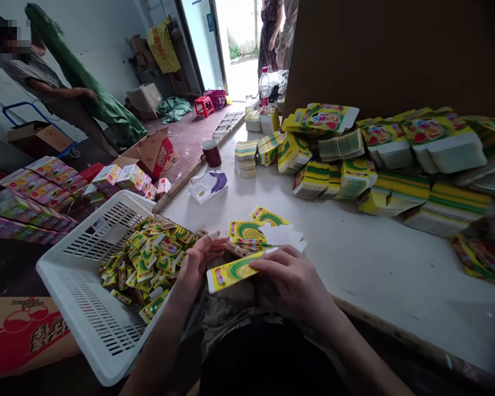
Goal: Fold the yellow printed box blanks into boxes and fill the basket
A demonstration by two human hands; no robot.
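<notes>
My right hand [295, 278] grips a yellow and green printed paper carton [233, 272] by its right end, thumb on top. The carton is long and narrow and is held above my lap at the table's edge. My left hand [202, 258] is just left of it, fingers apart and holding nothing, between the carton and the basket. Something white is on one of its fingertips. Beyond both hands, several similar flat cartons [247, 231] with white flaps lie loosely on the table. The white plastic basket [86, 275] at my left holds a heap of small yellow cartons [152, 256].
Stacks of flat yellow cartons [396, 190] line the back and right of the white table [355, 247]. A dark red mug [211, 154] and a white and purple pack [208, 186] are near its left edge. A person [61, 93] handles green cloth at far left.
</notes>
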